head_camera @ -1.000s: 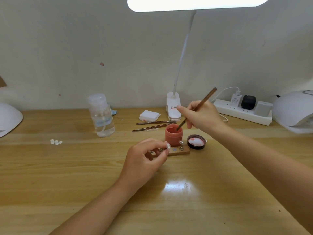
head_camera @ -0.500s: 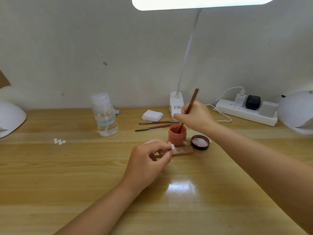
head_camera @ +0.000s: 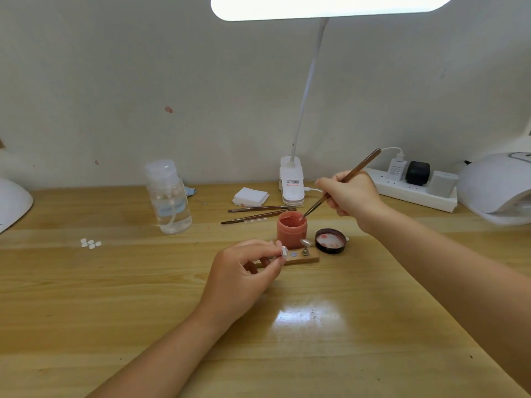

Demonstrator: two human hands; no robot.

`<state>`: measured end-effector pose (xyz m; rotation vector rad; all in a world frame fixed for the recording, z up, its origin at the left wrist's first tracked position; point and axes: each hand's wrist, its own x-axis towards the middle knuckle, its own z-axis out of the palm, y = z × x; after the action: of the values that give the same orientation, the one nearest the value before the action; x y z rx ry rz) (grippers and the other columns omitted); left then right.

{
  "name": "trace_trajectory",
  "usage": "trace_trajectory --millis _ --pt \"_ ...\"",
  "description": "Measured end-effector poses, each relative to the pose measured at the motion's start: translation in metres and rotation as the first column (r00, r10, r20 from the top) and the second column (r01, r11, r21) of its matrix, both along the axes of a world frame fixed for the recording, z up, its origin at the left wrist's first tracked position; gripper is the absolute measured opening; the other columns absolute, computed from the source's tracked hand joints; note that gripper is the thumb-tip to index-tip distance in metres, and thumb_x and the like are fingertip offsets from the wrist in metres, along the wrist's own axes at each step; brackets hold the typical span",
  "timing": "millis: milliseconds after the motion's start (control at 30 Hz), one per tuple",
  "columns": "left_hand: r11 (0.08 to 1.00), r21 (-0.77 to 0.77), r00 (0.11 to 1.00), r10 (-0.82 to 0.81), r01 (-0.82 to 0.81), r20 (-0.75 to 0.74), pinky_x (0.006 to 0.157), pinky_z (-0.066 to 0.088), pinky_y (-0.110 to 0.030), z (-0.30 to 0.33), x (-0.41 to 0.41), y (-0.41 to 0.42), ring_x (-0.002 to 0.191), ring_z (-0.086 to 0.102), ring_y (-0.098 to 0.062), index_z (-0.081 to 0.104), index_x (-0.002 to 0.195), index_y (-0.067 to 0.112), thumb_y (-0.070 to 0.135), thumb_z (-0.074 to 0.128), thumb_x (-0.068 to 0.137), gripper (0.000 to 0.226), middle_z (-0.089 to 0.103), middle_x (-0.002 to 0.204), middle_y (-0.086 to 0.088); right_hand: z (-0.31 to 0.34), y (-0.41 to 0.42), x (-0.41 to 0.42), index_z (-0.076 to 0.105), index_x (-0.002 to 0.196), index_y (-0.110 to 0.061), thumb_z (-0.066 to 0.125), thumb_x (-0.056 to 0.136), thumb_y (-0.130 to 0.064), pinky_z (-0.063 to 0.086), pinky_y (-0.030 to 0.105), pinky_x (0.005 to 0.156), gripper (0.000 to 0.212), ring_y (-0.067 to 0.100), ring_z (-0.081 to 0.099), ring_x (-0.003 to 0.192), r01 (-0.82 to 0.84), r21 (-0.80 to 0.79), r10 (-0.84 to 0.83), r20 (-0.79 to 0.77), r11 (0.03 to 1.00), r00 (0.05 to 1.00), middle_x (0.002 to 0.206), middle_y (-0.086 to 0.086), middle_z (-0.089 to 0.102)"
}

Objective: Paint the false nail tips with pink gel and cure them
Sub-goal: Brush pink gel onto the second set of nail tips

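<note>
An open pot of pink gel (head_camera: 291, 230) stands mid-table, its black lid (head_camera: 330, 241) lying inside-up to its right. My right hand (head_camera: 352, 195) grips a brown brush (head_camera: 344, 180), whose tip rests at the pot's rim. My left hand (head_camera: 247, 270) pinches a small stand bearing a clear false nail tip (head_camera: 284, 251), just in front of the pot. Behind my fingers lies a wooden holder (head_camera: 301, 257) with another nail tip on a stand (head_camera: 305, 243). Several loose white nail tips (head_camera: 90, 243) lie at the left.
A clear pump bottle (head_camera: 168, 198) stands left of centre. Two spare brushes (head_camera: 258, 214) and white wipes (head_camera: 250, 196) lie behind the pot. A clip lamp (head_camera: 292, 187) rises at the back. A power strip (head_camera: 413, 188) and white curing lamp (head_camera: 497, 186) sit at right; another white dome (head_camera: 13, 202) at the left edge.
My right hand tilted the brush from steep to slanted and drew its tip from inside the pot up to the rim. My left hand stayed put, still pinching the nail tip stand.
</note>
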<state>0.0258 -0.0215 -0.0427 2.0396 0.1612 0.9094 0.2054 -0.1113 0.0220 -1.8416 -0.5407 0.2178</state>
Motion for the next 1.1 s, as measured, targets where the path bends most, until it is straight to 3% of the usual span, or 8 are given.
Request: trace_trajectory --millis 267,733,967,1100 --pt "1.000 -0.006 1.000 0.001 -0.001 0.000 0.053 0.047 -0.020 0.000 0.000 0.000 0.068 0.061 -0.003 0.071 0.081 0.032 0.004 0.072 0.075 0.029 0.070 0.078 0.012 -0.001 -0.003 0.002 0.051 0.063 -0.010 0.057 0.084 -0.011 0.031 0.021 0.040 0.023 0.014 0.037 0.044 0.017 -0.022 -0.017 -0.018 1.000 1.000 0.048 0.003 0.045" --pt "1.000 -0.007 1.000 0.005 -0.005 -0.026 0.056 0.050 -0.029 0.003 -0.001 -0.002 0.070 0.061 -0.008 0.071 0.082 0.031 0.004 0.071 0.075 0.028 0.070 0.080 0.008 0.007 -0.012 0.006 0.047 0.060 -0.012 0.055 0.086 -0.012 0.031 0.021 0.043 0.027 0.012 0.036 0.044 0.076 0.043 -0.071 -0.101 0.996 0.992 0.050 0.003 0.043" --pt "1.000 -0.009 0.999 -0.003 0.003 -0.043 0.055 0.049 -0.029 0.003 0.000 -0.001 0.070 0.060 -0.011 0.071 0.080 0.032 0.003 0.070 0.075 0.029 0.068 0.077 0.009 0.006 -0.016 -0.009 0.049 0.062 -0.014 0.055 0.089 -0.020 0.031 0.018 0.041 0.029 0.006 0.033 0.030 0.039 0.226 0.021 -0.256 0.973 0.966 0.036 -0.005 0.043" --pt "1.000 -0.006 0.998 -0.002 0.002 -0.066 0.056 0.050 -0.029 0.003 0.000 -0.002 0.069 0.059 -0.012 0.070 0.079 0.033 0.004 0.070 0.076 0.030 0.068 0.074 0.007 -0.012 -0.028 -0.037 0.056 0.070 -0.011 0.049 0.094 -0.031 0.038 0.016 0.037 0.033 0.008 0.046 0.036 -0.069 0.356 0.128 -0.145 0.932 0.981 0.044 0.001 0.057"
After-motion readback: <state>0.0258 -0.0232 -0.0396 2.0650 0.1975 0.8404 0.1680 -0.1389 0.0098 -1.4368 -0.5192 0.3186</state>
